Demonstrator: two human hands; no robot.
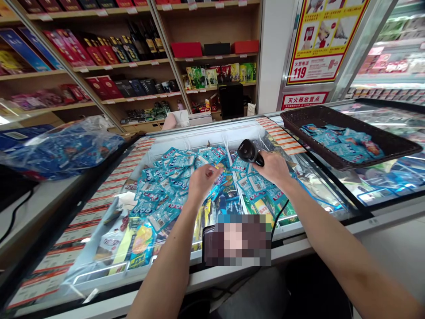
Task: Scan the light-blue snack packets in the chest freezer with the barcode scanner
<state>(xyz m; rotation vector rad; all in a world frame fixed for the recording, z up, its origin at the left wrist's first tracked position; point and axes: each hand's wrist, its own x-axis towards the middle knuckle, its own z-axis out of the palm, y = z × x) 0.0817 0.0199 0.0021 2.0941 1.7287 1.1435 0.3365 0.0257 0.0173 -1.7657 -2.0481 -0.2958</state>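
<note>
Black barcode scanner (248,152) gripped in your right hand (272,167), fingers closed, aimed down at blue packets (168,188); left hand (202,179) fingers pinch-curled over packets, contents unclear.

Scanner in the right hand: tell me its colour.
Black all over. The scanner, held in the right hand, shows best in the head view, above the blue packets.

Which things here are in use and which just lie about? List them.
In use: scanner in right hand; blue packets in freezer, under left hand.
Lying about: basket, plastic bag, shelves, poster.
</note>
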